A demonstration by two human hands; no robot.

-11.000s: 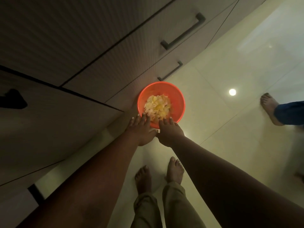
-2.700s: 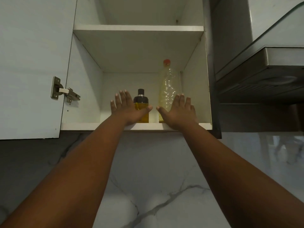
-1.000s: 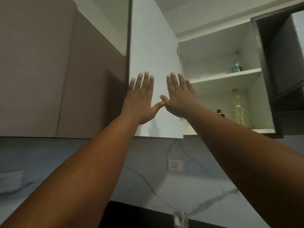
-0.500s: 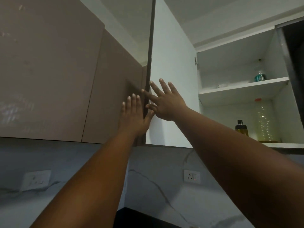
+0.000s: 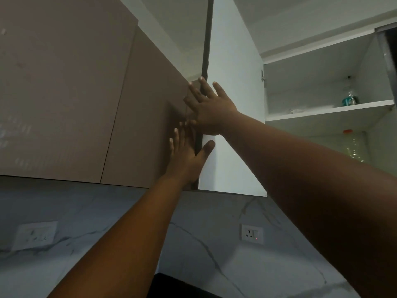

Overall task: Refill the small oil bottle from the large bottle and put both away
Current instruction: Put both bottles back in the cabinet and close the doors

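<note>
Both hands are reaching up at the open cabinet door's edge: left hand w/ fingers straight, together; right hand w/ fingers spread. Large bottle is sitting on lower shelf inside; small 1 isn't visible.

The open cabinet door stands in the middle, edge-on. The right hand is above the left hand, both at that edge. Right of the door, the large bottle stands on the lower shelf, under the upper shelf. Two wall sockets sit below the cabinets.
</note>
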